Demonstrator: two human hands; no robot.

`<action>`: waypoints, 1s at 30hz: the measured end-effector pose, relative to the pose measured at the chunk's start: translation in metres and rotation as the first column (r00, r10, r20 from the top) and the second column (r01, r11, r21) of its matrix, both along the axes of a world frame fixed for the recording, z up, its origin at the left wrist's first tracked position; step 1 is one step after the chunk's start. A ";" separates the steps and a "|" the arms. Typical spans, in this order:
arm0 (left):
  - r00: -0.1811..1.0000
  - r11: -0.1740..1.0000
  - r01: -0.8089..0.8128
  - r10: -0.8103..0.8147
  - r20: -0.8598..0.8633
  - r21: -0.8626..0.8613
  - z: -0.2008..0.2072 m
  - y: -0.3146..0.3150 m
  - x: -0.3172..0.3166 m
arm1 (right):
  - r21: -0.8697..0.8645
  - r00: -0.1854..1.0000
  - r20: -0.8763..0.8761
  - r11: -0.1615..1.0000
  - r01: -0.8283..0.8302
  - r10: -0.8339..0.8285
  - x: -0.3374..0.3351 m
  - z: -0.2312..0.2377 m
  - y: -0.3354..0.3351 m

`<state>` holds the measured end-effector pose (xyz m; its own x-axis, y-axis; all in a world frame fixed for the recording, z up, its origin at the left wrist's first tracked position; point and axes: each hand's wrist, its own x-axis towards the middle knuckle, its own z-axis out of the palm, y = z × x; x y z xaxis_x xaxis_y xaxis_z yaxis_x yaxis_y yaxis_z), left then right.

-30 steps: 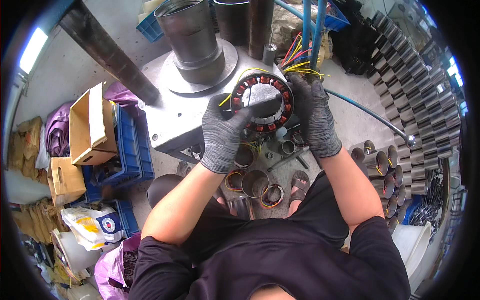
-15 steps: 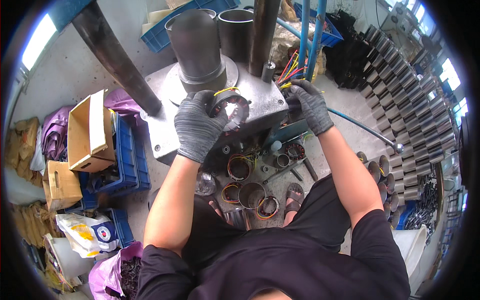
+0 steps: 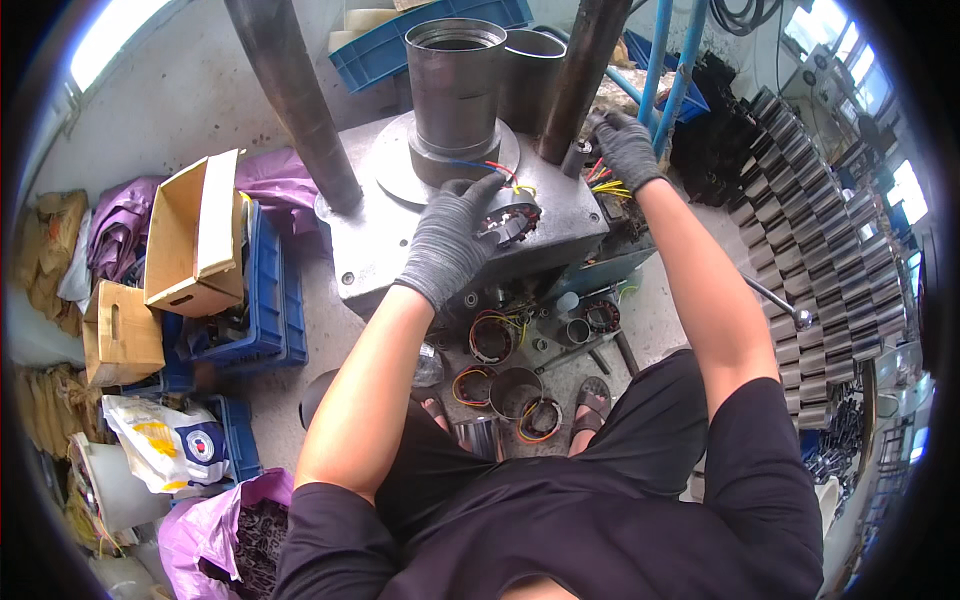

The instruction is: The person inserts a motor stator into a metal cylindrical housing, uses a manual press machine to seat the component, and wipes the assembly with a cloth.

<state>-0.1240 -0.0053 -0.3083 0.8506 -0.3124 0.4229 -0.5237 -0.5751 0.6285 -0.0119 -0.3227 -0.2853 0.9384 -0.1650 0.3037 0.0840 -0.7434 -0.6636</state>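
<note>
My left hand (image 3: pixel 447 237), in a grey knitted glove, is closed on a ring-shaped motor stator (image 3: pixel 514 221). The stator is tilted over the front part of a thick metal press table (image 3: pixel 385 258); yellow, red and blue leads rise from its top. Just behind it, a steel cylinder (image 3: pixel 455 95) stands upright on a round base plate (image 3: pixel 392 165). My right hand (image 3: pixel 627 152), gloved too, is raised beyond the table's right corner, beside the blue pipes (image 3: pixel 682 75). Its fingers are curled, and what they hold, if anything, is hidden. Coloured wires (image 3: pixel 608 182) lie below it.
Dark steel columns (image 3: pixel 290 100) flank the table. A second cylinder (image 3: pixel 532 80) stands behind. More stators (image 3: pixel 492 338) and rings lie on the floor by my feet. Stacked metal sleeves (image 3: pixel 810 210) line the right; cardboard boxes (image 3: pixel 195 240) and blue crates (image 3: pixel 270 290) the left. A ball-ended lever (image 3: pixel 803 318) sticks out rightward.
My right hand has moved up and away from the table corner. My left hand still holds the stator, now turned with its opening lower. The view has shifted, and the cylinder's open top now shows.
</note>
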 end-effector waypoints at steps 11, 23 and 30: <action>0.923 0.912 -0.224 0.087 -0.374 -0.343 -0.043 -0.003 0.003 | 0.672 0.981 0.172 0.717 -0.185 0.092 -0.205 -0.002 0.038; 0.657 0.576 -0.372 -0.390 -0.645 -0.728 -0.032 -0.029 -0.047 | 0.657 0.936 0.231 0.667 -0.351 0.265 -0.240 0.005 0.044; 0.643 0.491 -0.373 -0.475 -0.601 -0.787 -0.022 -0.036 -0.054 | 0.724 0.926 0.257 0.580 -0.375 0.278 -0.246 0.002 0.047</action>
<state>-0.1781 -0.0416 -0.3303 0.9463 -0.2488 -0.2066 0.2984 0.4259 0.8542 -0.2575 -0.2757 -0.2828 0.9464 -0.0674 0.3160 0.3216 0.1006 -0.9415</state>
